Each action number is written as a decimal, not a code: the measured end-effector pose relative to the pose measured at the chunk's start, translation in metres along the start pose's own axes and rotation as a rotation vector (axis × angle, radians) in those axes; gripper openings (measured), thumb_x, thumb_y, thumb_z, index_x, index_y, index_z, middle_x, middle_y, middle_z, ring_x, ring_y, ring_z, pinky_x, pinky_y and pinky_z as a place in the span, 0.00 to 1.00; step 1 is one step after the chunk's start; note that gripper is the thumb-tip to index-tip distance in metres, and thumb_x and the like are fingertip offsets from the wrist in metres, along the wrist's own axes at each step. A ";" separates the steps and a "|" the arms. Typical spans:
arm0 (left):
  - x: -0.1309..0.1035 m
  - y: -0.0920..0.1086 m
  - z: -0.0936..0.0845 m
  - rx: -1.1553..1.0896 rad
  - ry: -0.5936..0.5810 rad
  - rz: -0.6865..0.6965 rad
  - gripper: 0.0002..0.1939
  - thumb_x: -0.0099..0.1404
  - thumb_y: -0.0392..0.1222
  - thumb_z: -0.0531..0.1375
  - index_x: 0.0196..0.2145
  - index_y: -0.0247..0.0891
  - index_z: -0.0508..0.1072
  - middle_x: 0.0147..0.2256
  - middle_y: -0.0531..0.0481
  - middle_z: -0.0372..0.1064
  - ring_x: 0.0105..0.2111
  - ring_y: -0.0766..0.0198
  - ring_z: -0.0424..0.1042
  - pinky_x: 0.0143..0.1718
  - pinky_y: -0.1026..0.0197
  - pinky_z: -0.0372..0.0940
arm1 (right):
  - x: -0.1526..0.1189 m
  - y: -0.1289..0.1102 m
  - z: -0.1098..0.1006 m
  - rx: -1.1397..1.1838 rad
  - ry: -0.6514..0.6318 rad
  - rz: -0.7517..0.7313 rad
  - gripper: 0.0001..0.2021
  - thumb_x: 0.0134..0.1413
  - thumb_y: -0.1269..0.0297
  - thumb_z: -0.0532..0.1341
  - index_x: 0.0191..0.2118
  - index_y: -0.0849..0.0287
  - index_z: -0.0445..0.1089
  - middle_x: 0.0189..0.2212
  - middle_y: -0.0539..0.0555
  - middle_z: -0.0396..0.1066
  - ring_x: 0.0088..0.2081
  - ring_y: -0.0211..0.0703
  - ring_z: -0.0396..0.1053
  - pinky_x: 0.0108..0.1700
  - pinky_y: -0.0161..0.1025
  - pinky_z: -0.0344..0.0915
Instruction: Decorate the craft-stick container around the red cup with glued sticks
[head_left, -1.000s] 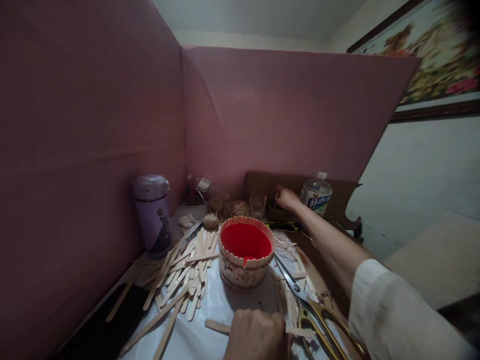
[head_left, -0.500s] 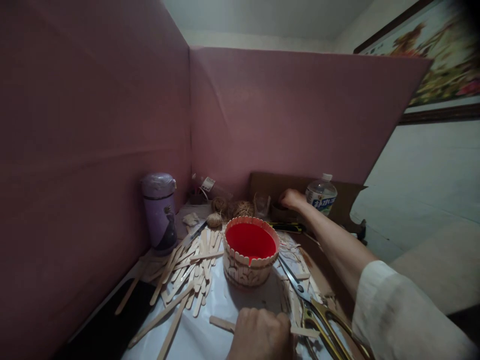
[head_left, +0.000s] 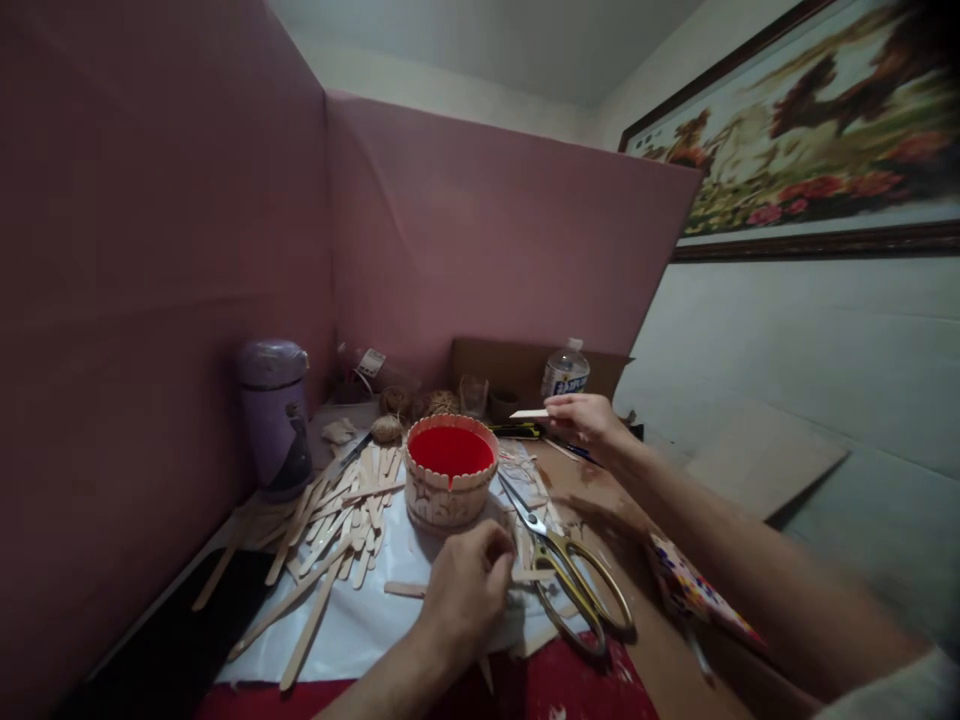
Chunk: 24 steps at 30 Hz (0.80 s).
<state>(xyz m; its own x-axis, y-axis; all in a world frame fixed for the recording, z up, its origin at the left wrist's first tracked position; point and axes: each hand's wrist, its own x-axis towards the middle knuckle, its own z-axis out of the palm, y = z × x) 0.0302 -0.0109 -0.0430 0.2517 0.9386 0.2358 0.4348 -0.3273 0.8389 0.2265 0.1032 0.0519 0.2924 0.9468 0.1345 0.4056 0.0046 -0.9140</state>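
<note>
My right hand pinches a thin pale strip with a slanted tip, held in the air before the water bottle. Its exact kind is unclear. Curled and low over the white sheet, my left hand is closed; what it holds, if anything, is hidden. Short wooden stick pieces show on both sides of it. Just beyond stands a round pot covered in wooden sticks, with a red inside and a notch in the front rim. Gold-handled scissors lie open to the right.
Loose craft sticks are heaped on the left, near a purple flask. Twine balls, a clear cup and a box cutter lie behind the pot. Pink panels enclose the back and left.
My right hand has come back from a dark container behind the pot and now holds the pale strip. My left hand has turned and loosened a little from its fist. The view has swung right.
</note>
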 end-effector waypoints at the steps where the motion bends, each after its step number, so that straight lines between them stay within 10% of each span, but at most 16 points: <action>1: 0.002 -0.001 0.001 -0.114 0.009 -0.007 0.08 0.58 0.35 0.55 0.27 0.35 0.74 0.27 0.47 0.74 0.30 0.62 0.71 0.30 0.64 0.60 | -0.021 0.006 -0.002 0.067 -0.024 0.022 0.09 0.47 0.73 0.61 0.37 0.64 0.74 0.27 0.54 0.75 0.23 0.35 0.68 0.22 0.31 0.59; 8: 0.007 0.001 0.004 -0.733 -0.095 -0.281 0.19 0.54 0.53 0.62 0.32 0.32 0.73 0.20 0.53 0.67 0.11 0.75 0.55 0.12 0.70 0.48 | -0.135 0.041 0.014 0.547 -0.167 0.230 0.11 0.40 0.66 0.67 0.33 0.63 0.72 0.20 0.50 0.69 0.18 0.30 0.60 0.17 0.25 0.46; 16: 0.005 0.003 0.001 -0.869 -0.084 -0.238 0.20 0.53 0.56 0.64 0.26 0.32 0.72 0.19 0.53 0.66 0.10 0.75 0.55 0.11 0.70 0.48 | -0.168 0.049 0.026 0.705 -0.230 0.311 0.15 0.49 0.55 0.65 0.34 0.64 0.70 0.23 0.52 0.70 0.20 0.30 0.62 0.15 0.24 0.49; 24: -0.005 0.002 0.001 -0.117 -0.088 0.414 0.12 0.64 0.41 0.55 0.40 0.39 0.78 0.29 0.47 0.73 0.29 0.64 0.70 0.33 0.64 0.62 | -0.168 0.050 0.023 0.686 -0.354 0.309 0.19 0.41 0.51 0.68 0.26 0.63 0.66 0.17 0.46 0.60 0.18 0.28 0.55 0.15 0.25 0.43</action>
<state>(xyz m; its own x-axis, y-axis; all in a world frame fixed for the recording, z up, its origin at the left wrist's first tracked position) 0.0311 -0.0164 -0.0427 0.4587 0.7166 0.5255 0.1824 -0.6547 0.7335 0.1775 -0.0481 -0.0252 -0.0319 0.9824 -0.1839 -0.3002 -0.1849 -0.9358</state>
